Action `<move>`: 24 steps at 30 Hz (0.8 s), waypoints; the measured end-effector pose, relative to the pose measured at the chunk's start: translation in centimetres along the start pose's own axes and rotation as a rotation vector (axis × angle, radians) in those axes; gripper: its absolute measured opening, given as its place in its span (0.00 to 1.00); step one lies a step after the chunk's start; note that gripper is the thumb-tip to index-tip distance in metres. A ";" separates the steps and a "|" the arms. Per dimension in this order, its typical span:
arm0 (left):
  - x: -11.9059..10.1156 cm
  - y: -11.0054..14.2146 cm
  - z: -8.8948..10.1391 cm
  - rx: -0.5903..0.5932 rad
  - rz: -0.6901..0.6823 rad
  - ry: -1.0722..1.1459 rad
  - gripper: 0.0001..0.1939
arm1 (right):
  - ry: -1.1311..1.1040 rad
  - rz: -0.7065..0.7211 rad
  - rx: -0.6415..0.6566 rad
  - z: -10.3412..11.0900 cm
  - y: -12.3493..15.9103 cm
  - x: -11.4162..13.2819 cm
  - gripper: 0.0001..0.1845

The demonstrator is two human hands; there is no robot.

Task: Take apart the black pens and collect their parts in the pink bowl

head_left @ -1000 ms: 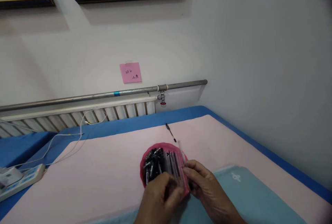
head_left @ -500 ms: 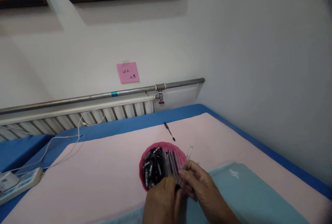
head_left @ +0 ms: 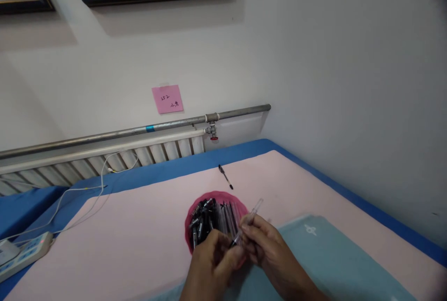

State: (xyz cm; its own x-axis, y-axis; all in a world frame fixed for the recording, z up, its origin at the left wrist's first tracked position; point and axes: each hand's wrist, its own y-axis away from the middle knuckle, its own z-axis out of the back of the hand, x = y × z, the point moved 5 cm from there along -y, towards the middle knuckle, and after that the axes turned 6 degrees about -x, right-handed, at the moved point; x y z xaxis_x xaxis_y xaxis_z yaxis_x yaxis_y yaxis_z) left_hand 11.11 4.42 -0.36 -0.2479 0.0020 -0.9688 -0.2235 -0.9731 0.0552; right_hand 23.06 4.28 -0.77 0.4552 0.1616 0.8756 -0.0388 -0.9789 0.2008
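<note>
A clear plastic pen barrel [head_left: 257, 205] slants up out of my right hand [head_left: 267, 247], whose thumb and fingers pinch it. My left hand [head_left: 209, 266] is closed on the black lower end [head_left: 235, 239] of the same pen, partly hidden by my fingers. Both hands are over the near edge of a pink scalloped basket [head_left: 188, 215]. Inside it, black pen caps [head_left: 201, 219] are heaped on the left and clear barrels [head_left: 228, 215] lie on the right. A capped black pen [head_left: 225, 177] lies beyond the basket.
A light blue cloth [head_left: 324, 250] lies at the near right on the pink table cover [head_left: 132, 226]. A power strip [head_left: 30, 254] with white cables is at the left. Radiator [head_left: 164, 152] and pipe [head_left: 240, 112] run along the wall behind.
My left hand has turned and its fingers have lifted, so the pen's black end now shows between my hands. The barrel tilts more to the right. The view has shifted slightly.
</note>
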 end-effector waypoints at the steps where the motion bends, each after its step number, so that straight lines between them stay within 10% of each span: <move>1: 0.0 0.0 0.0 -0.021 -0.032 -0.022 0.19 | 0.008 -0.004 -0.005 0.1 -0.1 -0.1 0.14; 8: 0.5 0.4 -0.9 0.177 0.179 0.180 0.25 | -0.036 -0.047 0.019 -0.1 -0.1 -0.2 0.16; 14: 0.7 -0.2 -0.2 0.050 0.044 0.063 0.21 | 0.056 -0.043 0.000 0.4 -0.5 -0.8 0.14; 19: 1.4 0.5 -1.0 0.325 0.285 0.458 0.22 | -0.072 -0.013 0.028 0.3 -0.3 0.1 0.14; 24: 2.3 -1.0 2.4 -0.052 0.245 0.385 0.22 | 0.221 0.130 -0.133 2.1 -1.3 1.4 0.16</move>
State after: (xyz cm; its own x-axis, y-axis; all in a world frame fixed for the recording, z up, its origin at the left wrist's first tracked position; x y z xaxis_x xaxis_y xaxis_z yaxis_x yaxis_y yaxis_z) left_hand 8.52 5.90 -2.05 0.0829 -0.3054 -0.9486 -0.1522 -0.9446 0.2908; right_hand 25.65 5.48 -0.72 0.2346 0.0732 0.9693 -0.2070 -0.9705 0.1234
